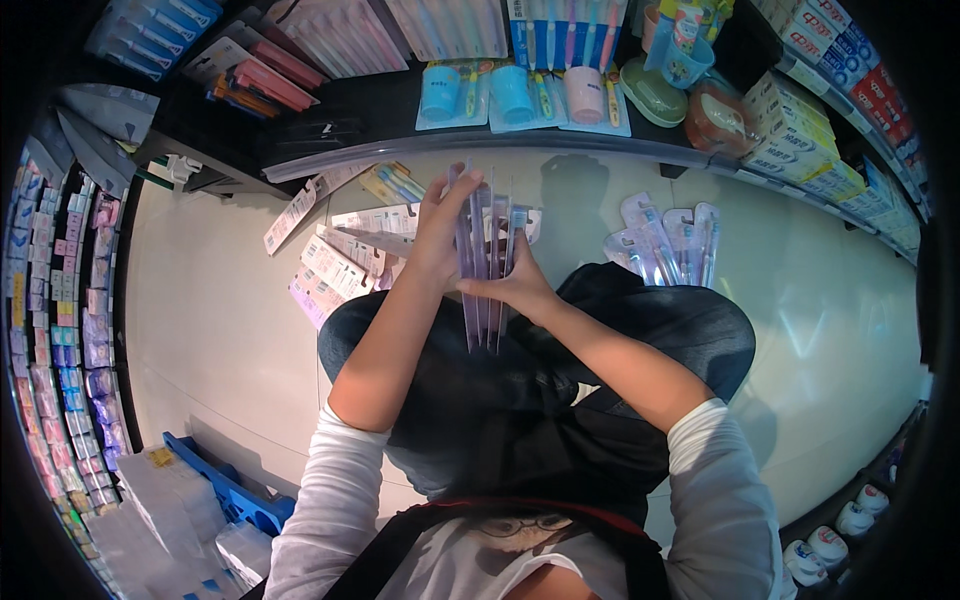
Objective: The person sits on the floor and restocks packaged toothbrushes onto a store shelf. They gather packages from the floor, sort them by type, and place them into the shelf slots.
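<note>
Between both hands, above the crossed legs, stands a small stack of toothbrush blister packs (pixel 484 300), seen edge-on. My left hand (pixel 448 217) grips the stack's left side, thumb near the upper edge. My right hand (pixel 517 283) holds it from the right, its thumb across the near side. On the floor to the left lie several loose toothbrush packs (pixel 337 259), most with the printed card backs up. A toothbrush pack with coloured brushes (pixel 395 182) lies by the shelf edge. To the right, several clear toothbrush packs (pixel 667 244) lie in a fanned group beside the knee.
Ahead is a low shelf (pixel 360 150) with hanging toothbrush packs, cup-and-toothbrush sets (pixel 512 94), soap boxes (pixel 654 94) and stacked toothpaste cartons (pixel 791 135). Product shelves (pixel 67 300) curve along the left. Behind left sit a blue plastic crate (pixel 232 487) and clear boxes (pixel 172 495); white-capped containers (pixel 829 544) stand behind right.
</note>
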A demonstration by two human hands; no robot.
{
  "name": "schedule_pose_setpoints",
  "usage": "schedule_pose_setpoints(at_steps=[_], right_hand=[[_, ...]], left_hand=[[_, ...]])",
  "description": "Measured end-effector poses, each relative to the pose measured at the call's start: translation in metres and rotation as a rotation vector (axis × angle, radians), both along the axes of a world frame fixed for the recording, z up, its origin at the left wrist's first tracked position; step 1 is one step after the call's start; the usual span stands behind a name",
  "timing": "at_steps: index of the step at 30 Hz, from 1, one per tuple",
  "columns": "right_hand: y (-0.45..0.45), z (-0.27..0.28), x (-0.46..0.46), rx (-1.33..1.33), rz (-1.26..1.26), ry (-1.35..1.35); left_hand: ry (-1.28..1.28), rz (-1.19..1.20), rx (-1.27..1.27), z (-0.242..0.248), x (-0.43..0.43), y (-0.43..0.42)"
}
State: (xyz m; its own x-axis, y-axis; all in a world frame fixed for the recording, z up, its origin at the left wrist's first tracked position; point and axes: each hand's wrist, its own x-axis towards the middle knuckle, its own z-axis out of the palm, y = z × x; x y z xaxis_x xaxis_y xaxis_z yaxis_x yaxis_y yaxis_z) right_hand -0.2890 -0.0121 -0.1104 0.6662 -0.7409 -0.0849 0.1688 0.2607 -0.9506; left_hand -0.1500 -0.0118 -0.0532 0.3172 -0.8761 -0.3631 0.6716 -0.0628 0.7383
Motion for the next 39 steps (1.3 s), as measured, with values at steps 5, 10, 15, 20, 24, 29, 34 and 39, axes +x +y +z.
schedule_pose_setpoints(at_steps=[5,10,15,20,24,29,34,39], right_hand=[[-0.008,-0.004,0.002,-0.040,-0.037,0.038],[-0.007,-0.001,0.005,0.063,0.027,0.042],[-0.001,0.006,0.000,0.167,0.039,0.028],[-0.001,-0.007,-0.003,0.180,0.061,0.038],[-0.002,-0.004,-0.013,0.213,0.074,0.032],[0.002,-0.007,-0.007,0.229,0.107,0.033],[-0.003,-0.019,-0.013,0.221,0.083,0.027],[-0.001,-0.016,-0.013,0.217,0.074,0.018]], left_hand=[[-0.036,-0.028,-0.028,-0.007,-0.003,-0.001],[-0.056,-0.026,-0.089,-0.010,0.005,0.003],[-0.228,-0.003,-0.039,-0.002,-0.005,0.003],[-0.600,0.113,-0.014,0.014,0.036,0.027],[-0.846,0.307,-0.192,0.056,0.117,0.117],[-1.169,0.767,0.907,-0.116,0.231,0.270],[-1.198,0.221,1.351,-0.195,0.173,0.333],[-1.839,0.305,1.163,-0.215,0.161,0.337]])
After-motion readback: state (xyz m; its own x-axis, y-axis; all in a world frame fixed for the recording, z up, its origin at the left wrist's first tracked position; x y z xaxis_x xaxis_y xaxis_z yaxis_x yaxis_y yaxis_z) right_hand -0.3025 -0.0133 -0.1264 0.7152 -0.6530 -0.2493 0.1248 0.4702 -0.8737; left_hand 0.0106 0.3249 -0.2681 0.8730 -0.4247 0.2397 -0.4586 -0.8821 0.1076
